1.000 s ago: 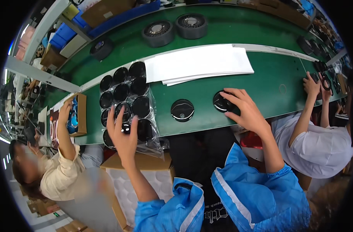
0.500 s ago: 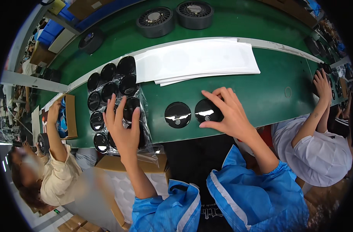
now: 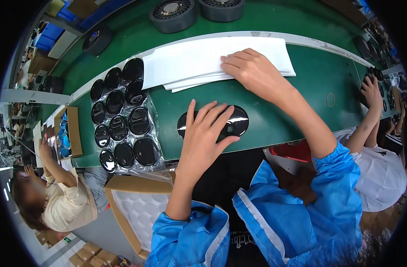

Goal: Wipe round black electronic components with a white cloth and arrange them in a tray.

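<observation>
Left hand (image 3: 203, 135) open, fingers spread over two black discs near frame center, thumb out to the right; can't tell if it's gripping or just resting. Left disc (image 3: 181, 126) mostly covered by the hand, right disc (image 3: 240, 119) shows past the fingers, shiny, small round spot near its lower edge. Right hand (image 3: 257, 73) at upper center, fingers bent together on the white paper stack (image 3: 185, 60); can't tell if a sheet is pinched. Both discs lie on the green table (image 3: 292, 111), below the paper. Rows of more black discs (image 3: 118, 127) on clear plastic, left of center. Open cardboard box (image 3: 118, 213) at lower left. Two dark round fans (image 3: 173, 18) at top. Co-worker in a white shirt (image 3: 379, 175) at right edge.
</observation>
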The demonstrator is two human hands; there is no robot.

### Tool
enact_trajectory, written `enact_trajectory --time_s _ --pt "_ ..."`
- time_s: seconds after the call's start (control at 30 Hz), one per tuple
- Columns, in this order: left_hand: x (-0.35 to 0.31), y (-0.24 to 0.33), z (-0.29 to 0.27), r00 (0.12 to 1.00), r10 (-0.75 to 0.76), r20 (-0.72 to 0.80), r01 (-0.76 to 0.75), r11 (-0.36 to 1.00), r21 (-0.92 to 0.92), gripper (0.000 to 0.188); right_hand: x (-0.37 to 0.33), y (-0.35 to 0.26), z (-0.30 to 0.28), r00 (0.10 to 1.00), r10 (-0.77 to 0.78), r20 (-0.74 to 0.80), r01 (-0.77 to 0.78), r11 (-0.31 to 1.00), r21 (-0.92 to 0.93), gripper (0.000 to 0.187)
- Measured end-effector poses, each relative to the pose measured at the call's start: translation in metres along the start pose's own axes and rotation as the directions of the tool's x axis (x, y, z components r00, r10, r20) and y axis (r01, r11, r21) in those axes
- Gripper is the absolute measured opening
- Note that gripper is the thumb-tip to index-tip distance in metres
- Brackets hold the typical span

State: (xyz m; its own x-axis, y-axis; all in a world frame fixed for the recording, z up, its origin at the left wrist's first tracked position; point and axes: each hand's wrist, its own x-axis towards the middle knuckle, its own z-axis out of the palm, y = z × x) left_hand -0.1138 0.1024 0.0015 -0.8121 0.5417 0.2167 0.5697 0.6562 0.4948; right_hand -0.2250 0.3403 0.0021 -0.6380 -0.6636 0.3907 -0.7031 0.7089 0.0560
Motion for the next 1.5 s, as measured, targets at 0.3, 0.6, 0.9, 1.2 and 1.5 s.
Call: enact_trajectory --time_s 0.3,0.6,0.9,1.2,1.5 --pt "-0.016 0.017 -0.007 0.981 -0.027 -0.190 -0.002 0.989 -0.147 0.067 -0.005 0.005 -0.016 0.991 0.125 0.051 -0.135 0.948 0.287 0.020" --pt "-0.132 0.025 0.008 0.928 -0.247 0.279 0.315 0.121 -0.941 0.049 -0.023 -0.070 -0.098 0.907 -0.013 -0.422 0.063 0.992 0.106 0.026" --pt "-0.101 -0.025 -0.037 0.916 -0.155 0.371 0.333 -0.225 -0.916 0.061 -0.087 -0.159 -0.105 0.884 -0.453 -0.121 0.468 0.860 0.202 0.032" --pt "-0.070 0.014 -0.033 0.878 -0.283 0.387 0.394 -0.037 -0.919 0.033 -0.071 -0.158 -0.095 0.978 -0.161 -0.135 0.198 0.923 0.329 0.028" --pt "-0.057 0.034 -0.047 0.899 -0.420 0.125 0.224 0.196 -0.955 0.035 -0.055 -0.141 -0.115 0.721 0.680 -0.136 -0.327 0.507 0.798 0.078"
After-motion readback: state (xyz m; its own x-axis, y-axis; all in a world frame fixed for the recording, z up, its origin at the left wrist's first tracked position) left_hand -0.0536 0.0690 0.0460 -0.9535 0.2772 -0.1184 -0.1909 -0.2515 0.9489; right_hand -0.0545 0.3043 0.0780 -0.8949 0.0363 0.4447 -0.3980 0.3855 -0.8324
